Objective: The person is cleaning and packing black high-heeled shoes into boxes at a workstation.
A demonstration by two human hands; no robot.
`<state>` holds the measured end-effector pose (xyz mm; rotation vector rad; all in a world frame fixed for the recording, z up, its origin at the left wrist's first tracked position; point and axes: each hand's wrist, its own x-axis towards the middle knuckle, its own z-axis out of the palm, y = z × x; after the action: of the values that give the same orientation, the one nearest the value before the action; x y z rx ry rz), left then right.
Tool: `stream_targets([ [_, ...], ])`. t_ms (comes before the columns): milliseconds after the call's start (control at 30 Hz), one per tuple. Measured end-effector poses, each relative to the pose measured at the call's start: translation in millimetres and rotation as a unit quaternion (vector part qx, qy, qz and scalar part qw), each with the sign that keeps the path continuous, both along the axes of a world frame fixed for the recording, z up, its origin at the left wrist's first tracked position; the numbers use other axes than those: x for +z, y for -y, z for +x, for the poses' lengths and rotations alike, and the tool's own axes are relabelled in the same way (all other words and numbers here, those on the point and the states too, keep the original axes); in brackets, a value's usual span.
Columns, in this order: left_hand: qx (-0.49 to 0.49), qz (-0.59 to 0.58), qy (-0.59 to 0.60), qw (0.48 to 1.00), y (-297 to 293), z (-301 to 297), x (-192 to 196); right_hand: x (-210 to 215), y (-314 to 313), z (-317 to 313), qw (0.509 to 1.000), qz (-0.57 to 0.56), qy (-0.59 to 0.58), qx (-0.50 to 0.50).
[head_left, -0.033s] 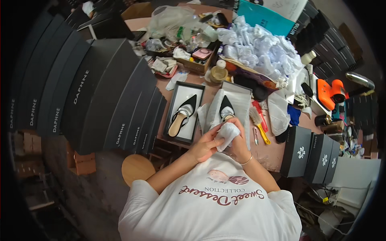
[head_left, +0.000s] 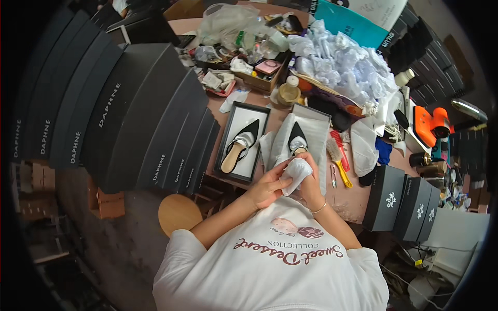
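Observation:
A black pointed shoe [head_left: 296,132] with a pale sparkly strap points away from me, above white tissue paper [head_left: 280,141] spread over a box. Around its back end are the fingers of my right hand [head_left: 312,191], closed. My left hand [head_left: 266,188] pinches a bunched white cloth or tissue [head_left: 297,174] against that same end. The heel is hidden behind the cloth and fingers. Left of it, a matching shoe [head_left: 240,147] with a tan insole lies in an open dark shoebox [head_left: 220,151].
Stacked black shoeboxes [head_left: 137,114] rise at left; smaller boxes [head_left: 385,199] stand at right. A yellow-handled brush [head_left: 340,165] and a red brush [head_left: 341,150] lie right of my hands. Beyond are a glass jar [head_left: 288,94], crumpled white paper [head_left: 342,67] and an orange tool [head_left: 426,125].
The whole view has shifted slightly, so the table things sit a little further right. My hands keep nearly the same grip on the shoe and cloth.

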<state>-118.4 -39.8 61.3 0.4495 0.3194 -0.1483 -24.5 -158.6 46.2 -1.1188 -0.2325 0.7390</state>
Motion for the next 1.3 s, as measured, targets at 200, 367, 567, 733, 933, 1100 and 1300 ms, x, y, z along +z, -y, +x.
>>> stream_targets([
  [200,-0.031,0.062,-0.006,0.998,-13.1,-36.7,-34.6,4.7,-12.0,-5.7,0.954,-0.13,0.183,0.2],
  [367,0.203,0.23,-0.083,0.948,-24.0,-46.4,-56.3,-3.5,1.7,-10.1,0.946,-0.169,0.222,0.164],
  [567,0.07,0.127,-0.059,0.988,-25.5,-44.7,-40.1,4.3,-25.1,-17.1,0.857,-0.137,0.424,0.258],
  [733,0.11,0.641,-0.094,0.754,-126.3,-18.7,-52.8,15.4,-2.7,-15.5,0.912,-0.217,0.214,0.274],
  [933,-0.199,0.534,-0.301,0.765,-203.5,21.0,-151.3,26.6,16.2,-29.8,0.865,-0.241,0.259,0.356],
  [1100,-0.13,0.157,-0.263,0.943,-184.8,6.3,-167.9,7.2,34.1,-36.1,0.913,-0.246,0.138,0.294],
  [1300,-0.125,0.028,-0.117,0.985,-145.9,13.0,-69.8,59.0,-5.5,26.4,0.986,-0.125,0.102,0.047],
])
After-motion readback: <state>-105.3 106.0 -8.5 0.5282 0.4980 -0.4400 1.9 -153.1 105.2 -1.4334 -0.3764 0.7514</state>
